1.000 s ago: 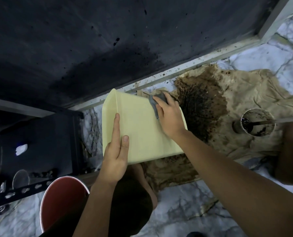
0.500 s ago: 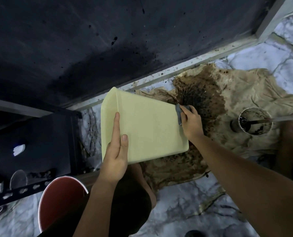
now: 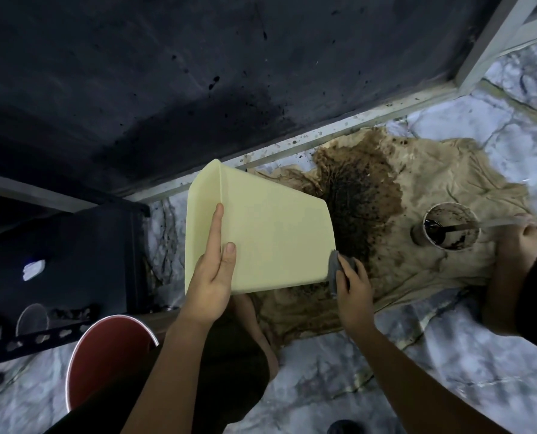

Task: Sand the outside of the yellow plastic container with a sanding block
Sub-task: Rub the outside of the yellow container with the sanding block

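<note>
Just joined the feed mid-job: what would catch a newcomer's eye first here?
The yellow plastic container, lying tilted at centre, steadied by the left hand. At its lower right edge the right hand grips a grey sanding block. Behind lies a stained brown cloth with a dark-filled cup.

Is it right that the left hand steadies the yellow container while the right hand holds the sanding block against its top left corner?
Not quite. In the head view the right hand holds the sanding block against the yellow container's lower right edge, not its top left corner. The left hand does steady it.
</note>
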